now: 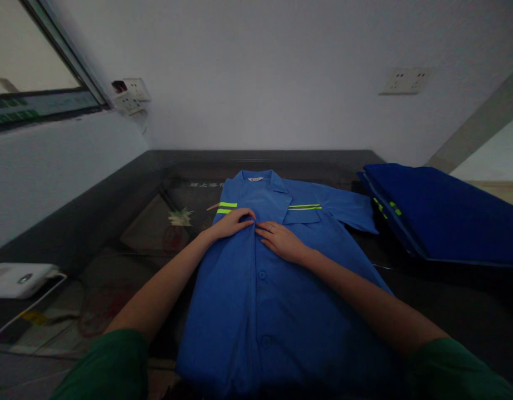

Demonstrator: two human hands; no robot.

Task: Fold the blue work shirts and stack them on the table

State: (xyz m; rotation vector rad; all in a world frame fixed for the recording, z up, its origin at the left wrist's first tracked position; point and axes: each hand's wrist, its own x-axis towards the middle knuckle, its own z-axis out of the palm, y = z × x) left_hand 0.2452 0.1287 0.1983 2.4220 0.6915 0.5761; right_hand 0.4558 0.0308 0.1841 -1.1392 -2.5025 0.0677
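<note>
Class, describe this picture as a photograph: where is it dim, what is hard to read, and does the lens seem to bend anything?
Head view: dim overall, the wall palest, the shirt sinking into shadow at the bottom edge; collar label too small to read; forearms look stretched towards the lower corners, probably wide-angle distortion.

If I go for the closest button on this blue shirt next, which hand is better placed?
Probably your right hand: it rests on the same side of the front edge as that button, just above it. Your left hand comes from across the edge.
</note>
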